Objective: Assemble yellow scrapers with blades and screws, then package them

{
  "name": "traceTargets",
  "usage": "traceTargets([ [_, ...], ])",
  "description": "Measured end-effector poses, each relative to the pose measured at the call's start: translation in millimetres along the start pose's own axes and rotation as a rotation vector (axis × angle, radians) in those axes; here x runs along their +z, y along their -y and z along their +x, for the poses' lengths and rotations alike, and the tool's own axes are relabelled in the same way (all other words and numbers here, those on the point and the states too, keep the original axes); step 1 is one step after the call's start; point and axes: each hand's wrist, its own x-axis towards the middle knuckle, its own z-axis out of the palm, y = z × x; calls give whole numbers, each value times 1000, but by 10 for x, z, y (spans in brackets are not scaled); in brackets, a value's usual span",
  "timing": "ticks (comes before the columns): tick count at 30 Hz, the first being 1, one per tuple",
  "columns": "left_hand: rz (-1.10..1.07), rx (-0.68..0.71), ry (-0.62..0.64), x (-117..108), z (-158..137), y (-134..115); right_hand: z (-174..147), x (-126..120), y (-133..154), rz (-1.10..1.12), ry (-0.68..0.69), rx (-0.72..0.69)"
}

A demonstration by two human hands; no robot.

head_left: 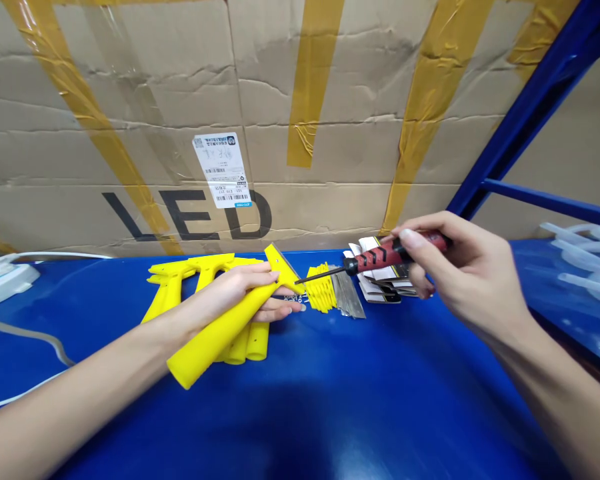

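My left hand (253, 283) is closed around the neck of a yellow scraper (225, 330), whose round handle slants down to the left. A thin metal blade edge shows along the scraper's head. In my right hand (460, 260) is a red and black screwdriver (380, 257), pointing left. Its tip meets or nearly meets the lower end of the scraper's head. Small screws (293, 299) lie by my left fingertips, partly hidden. Just right of them are a row of small yellow plastic pieces (321, 288) and a fan of grey metal blades (347, 293).
More yellow scraper handles (167, 293) lie under and behind my left arm. Folded printed cards (375, 283) sit behind the screwdriver. A large taped cardboard box (330, 180) backs the blue table (305, 413). White cables (25, 393) are left; translucent plastic pieces (590, 260) are right.
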Motion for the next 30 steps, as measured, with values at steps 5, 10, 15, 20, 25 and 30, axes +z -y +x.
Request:
traceTargets([
  [5,-21,-35,-4,-9,5,14,-11,35,29,74,0,7],
  [10,-40,-32,39,-50,36,12,-8,49,41,12,-31,-32],
  [15,-19,-44,108,-111,80,37,-1,43,40,-14,-47,-13],
  [20,9,-54,128,-126,79,30,2,44,17,48,-29,19],
  [25,24,-29,160,-147,87,17,-7,44,11,93,-1,-21],
  [30,26,-29,168,-169,81,-1,-7,42,10,-21,-64,-17],
])
